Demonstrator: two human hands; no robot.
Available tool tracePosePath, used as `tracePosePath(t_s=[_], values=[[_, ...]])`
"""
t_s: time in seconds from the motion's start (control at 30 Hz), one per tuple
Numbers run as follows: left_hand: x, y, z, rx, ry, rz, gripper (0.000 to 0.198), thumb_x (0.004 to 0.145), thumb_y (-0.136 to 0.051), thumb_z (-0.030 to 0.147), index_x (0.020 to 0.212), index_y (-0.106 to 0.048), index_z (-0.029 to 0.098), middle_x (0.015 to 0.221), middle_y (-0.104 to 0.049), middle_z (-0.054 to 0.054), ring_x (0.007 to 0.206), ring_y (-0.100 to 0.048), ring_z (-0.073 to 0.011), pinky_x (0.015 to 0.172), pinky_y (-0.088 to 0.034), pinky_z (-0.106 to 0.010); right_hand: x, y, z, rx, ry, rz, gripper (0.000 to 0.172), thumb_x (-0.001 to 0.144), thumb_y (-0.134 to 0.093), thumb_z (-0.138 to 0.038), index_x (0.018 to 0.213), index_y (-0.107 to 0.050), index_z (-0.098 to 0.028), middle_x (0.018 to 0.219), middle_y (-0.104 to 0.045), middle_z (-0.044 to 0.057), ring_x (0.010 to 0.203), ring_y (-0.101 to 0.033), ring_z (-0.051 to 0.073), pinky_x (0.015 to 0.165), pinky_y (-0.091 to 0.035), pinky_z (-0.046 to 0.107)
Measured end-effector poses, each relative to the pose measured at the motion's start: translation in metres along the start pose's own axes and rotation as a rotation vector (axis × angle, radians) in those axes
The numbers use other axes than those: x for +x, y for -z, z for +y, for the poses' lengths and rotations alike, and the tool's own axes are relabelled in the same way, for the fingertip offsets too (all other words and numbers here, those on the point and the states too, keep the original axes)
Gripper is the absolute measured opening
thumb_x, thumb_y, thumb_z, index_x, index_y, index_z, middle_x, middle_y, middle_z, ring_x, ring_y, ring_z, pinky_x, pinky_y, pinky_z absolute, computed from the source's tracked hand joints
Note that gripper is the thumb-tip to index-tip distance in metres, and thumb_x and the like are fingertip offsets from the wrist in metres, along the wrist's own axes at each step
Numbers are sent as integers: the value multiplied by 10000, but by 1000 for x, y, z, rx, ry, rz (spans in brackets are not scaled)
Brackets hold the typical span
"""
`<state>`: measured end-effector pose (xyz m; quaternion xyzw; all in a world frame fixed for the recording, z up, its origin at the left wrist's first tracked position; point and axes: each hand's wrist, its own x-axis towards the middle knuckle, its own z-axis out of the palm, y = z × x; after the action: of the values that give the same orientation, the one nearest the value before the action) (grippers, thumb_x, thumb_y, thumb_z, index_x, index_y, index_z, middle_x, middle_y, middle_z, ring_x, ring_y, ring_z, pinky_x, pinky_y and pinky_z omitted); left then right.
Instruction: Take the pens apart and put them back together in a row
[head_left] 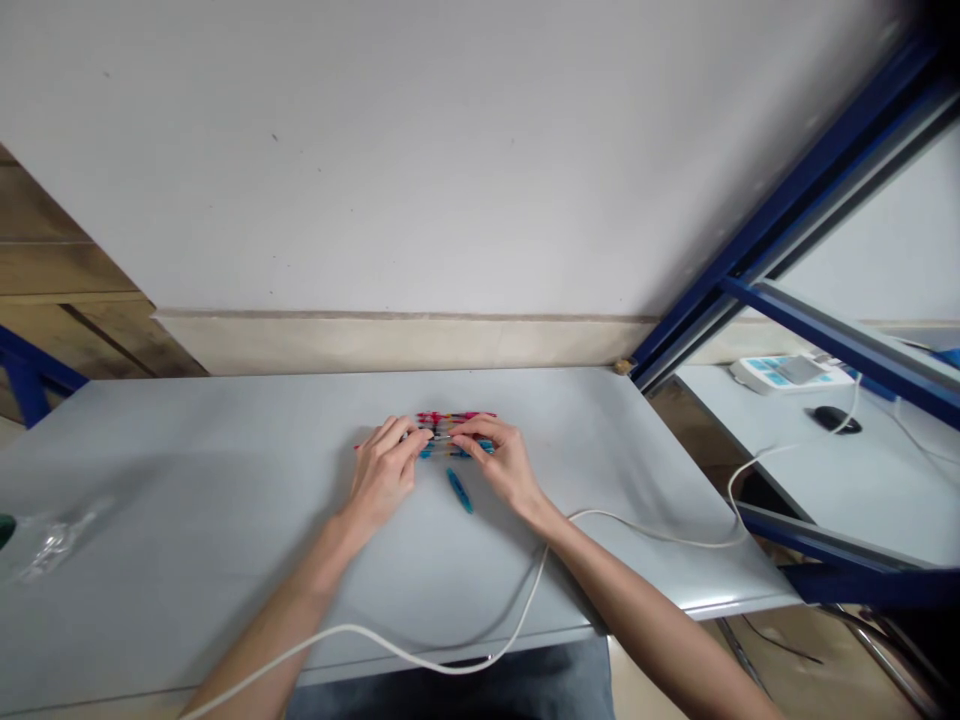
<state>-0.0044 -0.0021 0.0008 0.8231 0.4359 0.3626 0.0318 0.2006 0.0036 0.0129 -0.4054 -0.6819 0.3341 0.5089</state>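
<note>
My left hand (386, 460) and my right hand (499, 455) face each other over the grey table, fingers pinched. Between their fingertips runs a slim pen (442, 437), mostly covered by the fingers. Just behind them lie pink-red pens (456, 415), side by side across the table. Some blue pens (435, 453) show beneath and between my hands, partly hidden. Nearer to me, a short teal pen piece (460, 490) lies apart at a slant; whether it is a cap or a barrel I cannot tell.
A white cable (427, 661) crosses my left forearm and runs over the table (225, 520) to the right. Clear plastic wrapping (56, 545) lies at the left. Beyond a blue metal frame (694, 265), a second table holds a black mouse (836, 419) and a white device (787, 373).
</note>
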Motion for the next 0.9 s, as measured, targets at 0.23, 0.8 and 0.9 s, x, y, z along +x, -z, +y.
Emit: tracePosePath(t_s=[0.23, 0.8, 0.9], values=[[-1, -1, -2, 11, 4, -1, 258, 972, -470, 76, 1056, -676, 208, 938, -637, -46, 914, -581, -194, 794, -458, -320, -1, -2, 5, 15, -26, 37, 93, 909, -709, -262, 925, -789, -219, 935, -771, 57, 867, -691, 204, 822, -518, 330], [-8, -13, 13, 10, 37, -193, 261, 1058, -454, 341, 914, -641, 232, 801, -735, 6, 678, -668, -140, 613, -386, -251, -4, 2, 1, 209, -221, -268, 377, 906, -656, -533, 768, -605, -185, 664, -669, 15, 566, -574, 140, 563, -454, 249], [-8, -15, 10, 8, 42, -176, 291, 1060, -448, 358, 911, -667, 238, 795, -745, -3, 673, -681, -141, 620, -392, -249, -1, 14, -1, 39, -214, -269, 523, 994, -473, -581, 730, -659, -169, 613, -651, 27, 538, -541, 139, 555, -419, 256]])
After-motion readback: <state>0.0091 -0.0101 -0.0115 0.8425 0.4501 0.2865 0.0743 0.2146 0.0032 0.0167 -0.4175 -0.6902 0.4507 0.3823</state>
